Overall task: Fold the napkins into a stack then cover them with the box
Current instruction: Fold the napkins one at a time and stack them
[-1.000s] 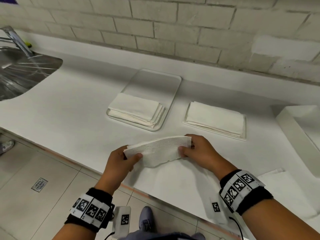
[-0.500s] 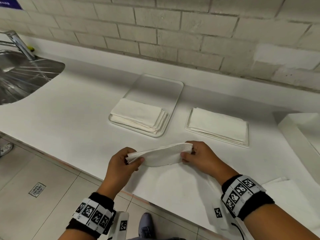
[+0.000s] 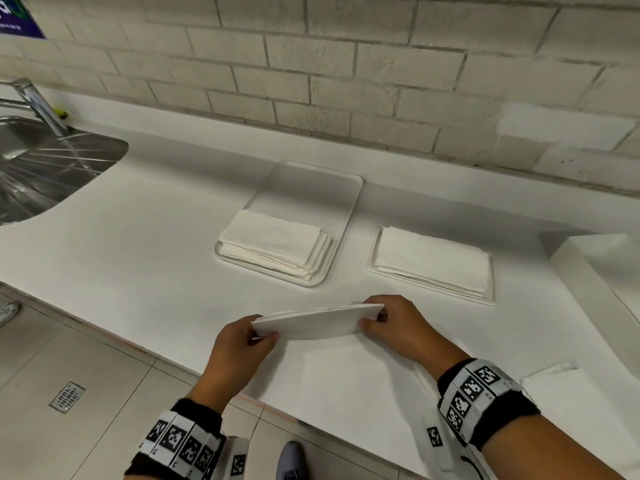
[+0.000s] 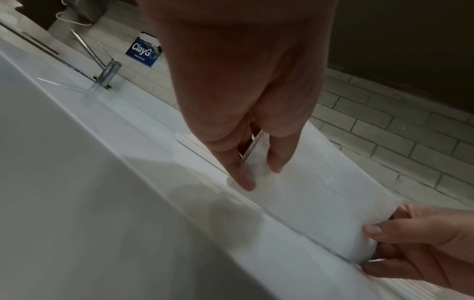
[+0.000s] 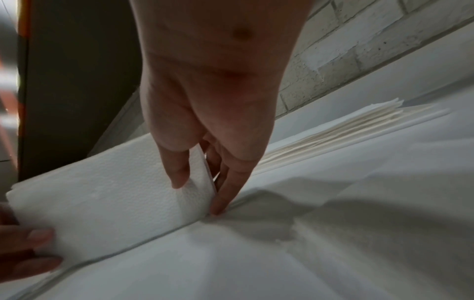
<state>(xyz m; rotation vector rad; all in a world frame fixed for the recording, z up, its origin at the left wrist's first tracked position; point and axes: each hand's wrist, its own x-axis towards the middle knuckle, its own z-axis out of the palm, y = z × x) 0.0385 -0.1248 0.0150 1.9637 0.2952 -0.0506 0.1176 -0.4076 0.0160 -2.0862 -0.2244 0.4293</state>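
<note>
A white paper napkin (image 3: 311, 322) folded double is held just above the counter near its front edge. My left hand (image 3: 258, 336) pinches its left end between thumb and fingers, and my right hand (image 3: 372, 317) pinches its right end. The wrist views show the same napkin (image 4: 307, 188) (image 5: 107, 192) with both layers gripped. A stack of folded napkins (image 3: 277, 244) lies at the near end of a clear tray (image 3: 308, 181). A second flat pile of napkins (image 3: 433, 259) sits to its right. A white box (image 3: 595, 275) stands at the far right.
A steel sink (image 3: 45, 174) with a tap (image 3: 38, 105) is at the far left. A brick wall (image 3: 346, 71) runs behind the counter. Another loose napkin (image 3: 568, 393) lies at the right front corner. The counter's front edge passes just under my wrists, with tiled floor (image 3: 69, 375) below.
The napkin has been folded flatter and brought lower toward the counter, its two layers closing together. Both hands kept their pinch on its ends and moved slightly forward.
</note>
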